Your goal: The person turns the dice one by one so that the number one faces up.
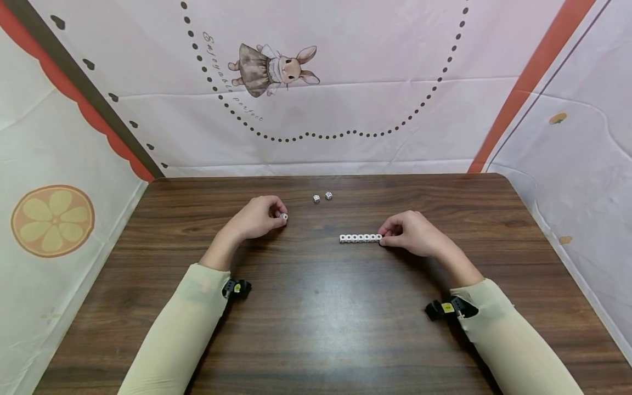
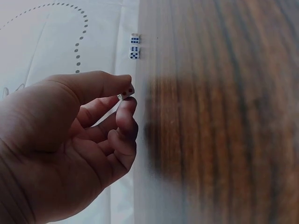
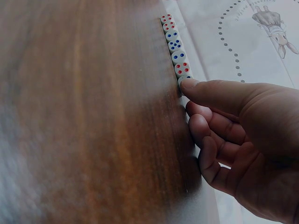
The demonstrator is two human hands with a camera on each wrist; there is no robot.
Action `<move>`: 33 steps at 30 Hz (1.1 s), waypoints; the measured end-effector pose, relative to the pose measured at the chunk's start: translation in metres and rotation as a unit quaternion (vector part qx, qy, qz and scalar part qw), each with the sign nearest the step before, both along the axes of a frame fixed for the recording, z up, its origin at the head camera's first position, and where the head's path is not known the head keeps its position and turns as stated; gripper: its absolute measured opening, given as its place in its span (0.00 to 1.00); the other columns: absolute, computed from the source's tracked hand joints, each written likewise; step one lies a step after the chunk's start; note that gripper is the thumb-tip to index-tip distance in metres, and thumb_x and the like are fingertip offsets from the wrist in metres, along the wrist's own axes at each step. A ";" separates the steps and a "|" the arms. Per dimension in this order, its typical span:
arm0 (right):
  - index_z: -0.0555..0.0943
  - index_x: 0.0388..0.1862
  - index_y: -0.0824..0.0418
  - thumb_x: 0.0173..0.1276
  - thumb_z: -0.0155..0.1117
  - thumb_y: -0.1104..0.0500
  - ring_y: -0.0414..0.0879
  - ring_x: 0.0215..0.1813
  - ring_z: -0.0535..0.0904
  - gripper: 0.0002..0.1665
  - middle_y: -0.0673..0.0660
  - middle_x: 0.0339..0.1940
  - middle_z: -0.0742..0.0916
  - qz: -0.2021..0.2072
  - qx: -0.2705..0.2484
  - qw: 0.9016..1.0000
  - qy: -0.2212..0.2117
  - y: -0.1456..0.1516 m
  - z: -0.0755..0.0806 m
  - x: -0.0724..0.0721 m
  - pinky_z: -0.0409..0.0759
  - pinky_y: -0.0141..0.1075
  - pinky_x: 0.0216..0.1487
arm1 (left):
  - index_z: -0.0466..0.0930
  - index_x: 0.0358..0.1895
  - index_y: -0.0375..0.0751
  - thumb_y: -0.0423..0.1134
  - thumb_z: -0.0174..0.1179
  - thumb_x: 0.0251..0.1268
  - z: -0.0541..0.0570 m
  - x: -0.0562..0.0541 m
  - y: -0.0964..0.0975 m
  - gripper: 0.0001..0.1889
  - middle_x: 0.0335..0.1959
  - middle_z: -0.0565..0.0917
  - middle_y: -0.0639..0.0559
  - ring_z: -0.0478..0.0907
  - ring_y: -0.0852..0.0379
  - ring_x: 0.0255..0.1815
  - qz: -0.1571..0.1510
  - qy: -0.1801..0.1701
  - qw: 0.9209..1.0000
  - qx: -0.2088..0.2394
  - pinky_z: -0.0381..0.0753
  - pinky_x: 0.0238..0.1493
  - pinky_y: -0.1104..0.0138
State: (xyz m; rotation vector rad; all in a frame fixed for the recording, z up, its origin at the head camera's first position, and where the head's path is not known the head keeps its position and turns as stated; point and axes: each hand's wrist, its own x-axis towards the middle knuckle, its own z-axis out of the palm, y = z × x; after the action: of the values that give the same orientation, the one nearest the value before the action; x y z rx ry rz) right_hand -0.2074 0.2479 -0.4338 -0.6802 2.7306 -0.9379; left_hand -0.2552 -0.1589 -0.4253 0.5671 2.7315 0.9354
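Note:
Between thumb and fingertip, my left hand (image 1: pixel 258 217) pinches a white die (image 2: pixel 126 92) with dark pips, over the left part of the table. A straight row of several white dice (image 1: pixel 360 238) lies on the wood right of centre, each with its one-pip face up. My right hand (image 1: pixel 412 235) is at the row's right end, its thumb and fingers pinching the end die (image 3: pixel 185 81), which the thumb partly hides. Red and blue pips show on the sides of the row in the right wrist view. Two loose dice, a left one (image 1: pixel 316 199) and a right one (image 1: pixel 328 195), sit farther back.
The brown wooden table (image 1: pixel 296 329) reaches back to a white printed cloth (image 1: pixel 370 109) that hangs behind it. More cloth hangs along the left and right sides. A strapped black device (image 1: pixel 237 288) is on the left wrist, and another (image 1: pixel 450 308) on the right.

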 end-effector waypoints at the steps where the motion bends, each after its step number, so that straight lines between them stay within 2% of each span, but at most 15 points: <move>1: 0.91 0.40 0.56 0.68 0.78 0.59 0.42 0.35 0.82 0.04 0.43 0.30 0.88 0.000 0.000 1.000 0.000 0.000 0.000 0.000 0.80 0.41 0.41 | 0.83 0.44 0.40 0.34 0.69 0.71 0.000 0.000 0.000 0.05 0.36 0.84 0.49 0.79 0.52 0.39 0.000 -0.001 1.000 0.001 0.76 0.44 0.58; 14: 0.91 0.39 0.55 0.68 0.79 0.59 0.42 0.35 0.82 0.03 0.43 0.30 0.87 0.001 0.000 1.000 0.001 0.000 -0.001 -0.001 0.80 0.41 0.41 | 0.84 0.43 0.41 0.34 0.69 0.70 -0.003 0.000 -0.003 0.04 0.36 0.84 0.50 0.80 0.53 0.40 -0.003 0.001 1.000 0.011 0.76 0.44 0.59; 33: 0.91 0.40 0.55 0.69 0.78 0.60 0.42 0.35 0.82 0.03 0.43 0.30 0.88 -0.002 -0.002 1.000 -0.001 0.000 0.000 0.000 0.79 0.41 0.41 | 0.86 0.44 0.40 0.35 0.70 0.71 -0.004 0.001 -0.005 0.04 0.35 0.84 0.50 0.78 0.54 0.36 -0.009 -0.021 1.000 0.001 0.76 0.40 0.60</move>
State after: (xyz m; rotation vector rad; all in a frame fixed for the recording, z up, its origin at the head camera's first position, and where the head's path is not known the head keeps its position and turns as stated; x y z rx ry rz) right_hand -0.2076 0.2484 -0.4343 -0.6745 2.7294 -0.9435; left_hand -0.2546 -0.1637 -0.4292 0.5652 2.6833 0.9338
